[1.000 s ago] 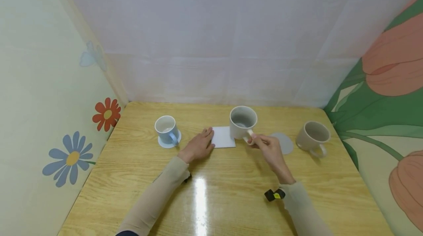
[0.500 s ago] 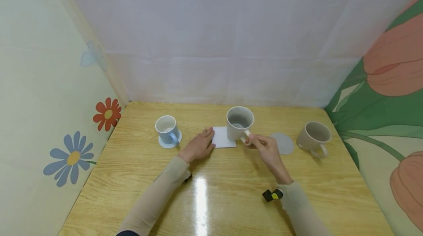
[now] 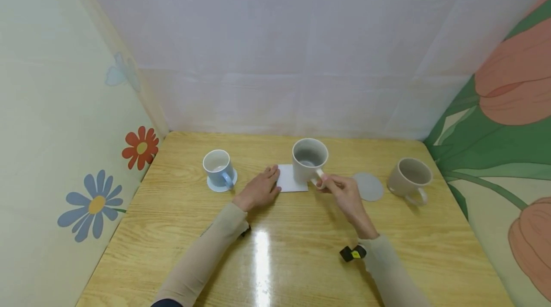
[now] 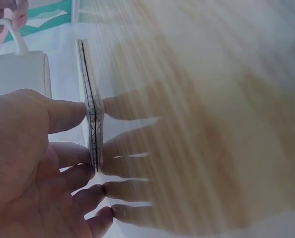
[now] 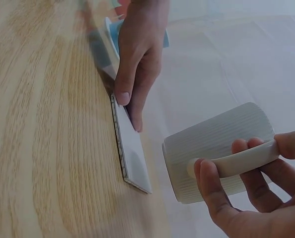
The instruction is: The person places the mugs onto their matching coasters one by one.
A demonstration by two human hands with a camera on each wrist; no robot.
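My right hand point(image 3: 347, 197) pinches the handle of a pale grey mug point(image 3: 309, 166). In the right wrist view the mug point(image 5: 222, 144) has fine ribs, and its base hangs apart from a white square coaster point(image 5: 132, 153). In the head view the mug covers the right part of that coaster point(image 3: 285, 180). My left hand point(image 3: 259, 188) rests at the coaster's left edge, with thumb and fingertips touching it. The left wrist view shows the coaster point(image 4: 91, 109) edge-on, apparently in two thin layers, with the left hand's fingers point(image 4: 70, 153) against it.
A light blue mug point(image 3: 217, 169) stands on a pale blue round coaster point(image 3: 214, 186) at the left. To the right lie a grey round coaster point(image 3: 369, 186) and, beyond it, an upright beige mug point(image 3: 408, 178). A white sheet point(image 3: 284, 82) hangs behind the wooden table point(image 3: 301, 249).
My right hand has carried the pale grey mug a little to the left, further over the white square coaster. The left hand has stayed in place.
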